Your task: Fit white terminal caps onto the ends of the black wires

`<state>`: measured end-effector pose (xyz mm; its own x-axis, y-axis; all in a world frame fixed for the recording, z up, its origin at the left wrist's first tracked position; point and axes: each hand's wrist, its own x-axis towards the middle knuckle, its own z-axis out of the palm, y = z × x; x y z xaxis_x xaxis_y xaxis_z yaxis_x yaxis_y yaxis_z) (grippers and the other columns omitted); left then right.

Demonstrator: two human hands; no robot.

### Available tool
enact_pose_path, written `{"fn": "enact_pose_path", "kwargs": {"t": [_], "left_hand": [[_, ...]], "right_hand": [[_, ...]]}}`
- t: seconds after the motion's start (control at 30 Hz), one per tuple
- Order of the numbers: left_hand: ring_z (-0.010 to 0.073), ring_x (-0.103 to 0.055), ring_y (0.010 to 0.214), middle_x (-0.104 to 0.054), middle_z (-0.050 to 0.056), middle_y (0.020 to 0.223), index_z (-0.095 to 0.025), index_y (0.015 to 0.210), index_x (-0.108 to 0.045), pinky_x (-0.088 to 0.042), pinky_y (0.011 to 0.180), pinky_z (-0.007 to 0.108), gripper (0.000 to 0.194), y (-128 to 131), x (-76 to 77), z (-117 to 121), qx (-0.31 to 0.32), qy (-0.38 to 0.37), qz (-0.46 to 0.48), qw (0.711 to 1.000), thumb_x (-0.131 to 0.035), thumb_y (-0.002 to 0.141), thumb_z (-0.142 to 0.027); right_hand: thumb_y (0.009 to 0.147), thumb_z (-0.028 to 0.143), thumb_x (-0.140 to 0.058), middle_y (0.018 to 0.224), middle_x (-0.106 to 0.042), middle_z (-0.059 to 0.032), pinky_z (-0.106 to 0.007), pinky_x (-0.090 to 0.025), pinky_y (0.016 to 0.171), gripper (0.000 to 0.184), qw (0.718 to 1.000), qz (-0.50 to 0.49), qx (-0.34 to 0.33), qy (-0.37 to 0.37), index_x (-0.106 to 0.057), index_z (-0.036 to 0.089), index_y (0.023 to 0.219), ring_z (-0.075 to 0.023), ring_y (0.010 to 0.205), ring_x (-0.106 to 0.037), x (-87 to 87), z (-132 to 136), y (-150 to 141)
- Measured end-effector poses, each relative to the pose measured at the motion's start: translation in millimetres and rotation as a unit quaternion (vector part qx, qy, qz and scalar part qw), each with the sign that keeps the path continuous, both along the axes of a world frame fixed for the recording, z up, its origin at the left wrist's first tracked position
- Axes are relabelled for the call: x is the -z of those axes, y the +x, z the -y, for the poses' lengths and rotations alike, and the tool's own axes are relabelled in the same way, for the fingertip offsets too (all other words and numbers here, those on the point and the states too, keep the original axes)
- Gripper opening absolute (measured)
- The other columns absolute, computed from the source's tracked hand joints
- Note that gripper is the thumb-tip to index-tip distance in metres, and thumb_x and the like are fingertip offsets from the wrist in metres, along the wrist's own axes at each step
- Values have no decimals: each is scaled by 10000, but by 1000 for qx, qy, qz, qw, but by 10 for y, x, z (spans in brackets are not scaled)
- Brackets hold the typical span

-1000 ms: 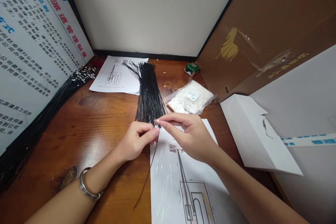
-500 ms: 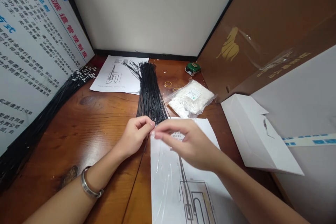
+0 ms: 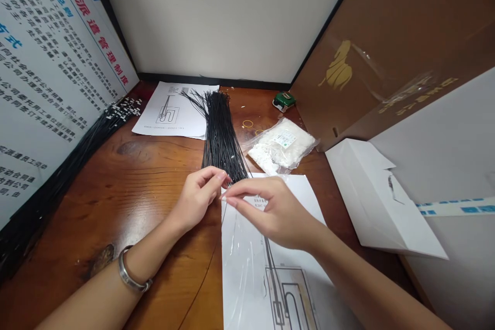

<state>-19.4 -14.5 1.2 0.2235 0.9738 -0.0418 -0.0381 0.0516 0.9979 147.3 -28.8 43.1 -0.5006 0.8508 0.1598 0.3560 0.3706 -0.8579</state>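
Note:
My left hand (image 3: pixel 198 197) is closed in a pinch at the near end of the black wire bundle (image 3: pixel 223 134); what its fingertips hold is too small to make out. Right beside it, my right hand (image 3: pixel 280 211) pinches with thumb and forefinger at the upper end of a single black wire (image 3: pixel 204 279). That wire curves down over the wooden table to the bottom edge. A tiny pale piece shows at the right fingertips, too small to name. Under my right hand lies a printed drawing sheet (image 3: pixel 247 268) with a shiny, clear surface.
A clear bag of small white parts (image 3: pixel 284 144) lies right of the bundle, with a green tape measure (image 3: pixel 284 100) behind it. More black wires with white ends (image 3: pixel 93 136) lie along the left panel. Another drawing sheet (image 3: pixel 154 118) and a white box (image 3: pixel 379 196) flank the area.
My hands have shifted slightly at the fingertips. The single wire's upper part has swung right, towards my right fingertips, and now bows more. The white piece there shows less.

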Motion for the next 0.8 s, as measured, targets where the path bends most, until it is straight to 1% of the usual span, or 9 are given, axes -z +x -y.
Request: {"fn": "enact_pose_path", "kwargs": {"t": [0.07,0.13,0.2,0.27,0.37,0.47,0.57,0.67,0.8], "left_hand": [[70,-314,410,-381,-77,440,-142,789,-633,-250,423,214,312,6,-10,0,2,-12,12,1000,-611,801,-453],[59,-328,397,-481,-54,496,-142,797,-637,-250,401,209,299,5,-15,1,-9,-22,22,999,-635,782,-440],[46,-343,397,-586,-15,613,-138,788,-637,-258,388,205,285,0,-14,1,-23,-28,27,999,-651,771,-423],[42,-363,414,-628,6,685,-134,792,-644,-282,398,202,270,-2,-8,-3,-28,-29,27,999,-656,772,-403],[52,-385,441,-613,-3,646,-132,802,-661,-300,422,202,256,1,2,-9,-29,-27,23,999,-655,779,-387],[59,-381,453,-588,-11,605,-130,809,-677,-296,439,208,249,6,4,-11,-26,-18,21,999,-645,787,-377],[57,-360,453,-585,-4,615,-121,837,-691,-276,436,215,262,6,5,-8,-10,-9,14,1000,-617,809,-370],[55,-348,443,-605,10,644,-115,892,-700,-263,426,218,288,2,12,-2,11,-12,11,1000,-593,822,-374],[55,-347,440,-623,21,658,-120,895,-707,-262,425,218,291,-4,23,4,29,-14,10,999,-588,823,-376]], "right_hand": [[856,159,-540,808,-733,-8,-287,-502,714,178,999,13,-47,-5,-712,199,833,-136,732,-645,27,40,-41],[860,154,-537,822,-735,-14,-299,-502,727,181,996,24,-79,-13,-712,198,852,-144,746,-646,60,76,-75],[865,154,-537,844,-738,-17,-308,-502,749,182,995,29,-94,-23,-712,200,881,-148,766,-648,80,98,-95],[863,156,-542,836,-735,-15,-305,-502,753,176,995,29,-93,-29,-712,202,872,-144,760,-640,75,97,-97],[859,184,-551,782,-711,-13,-273,-492,644,165,998,21,-47,-36,-705,196,804,-133,707,-614,36,48,-66],[866,250,-552,764,-697,-24,-242,-450,511,168,996,-7,45,-81,-699,182,822,-134,658,-627,10,-33,-7],[850,302,-584,731,-680,-32,-228,-432,465,171,986,-25,113,-117,-688,167,835,-142,623,-647,29,-107,56],[836,340,-599,694,-655,-36,-215,-402,412,197,980,-22,147,-130,-681,161,826,-153,602,-645,68,-149,91],[832,374,-594,625,-620,-27,-197,-359,354,223,976,-19,155,-149,-679,168,834,-164,592,-634,95,-162,89]]}}
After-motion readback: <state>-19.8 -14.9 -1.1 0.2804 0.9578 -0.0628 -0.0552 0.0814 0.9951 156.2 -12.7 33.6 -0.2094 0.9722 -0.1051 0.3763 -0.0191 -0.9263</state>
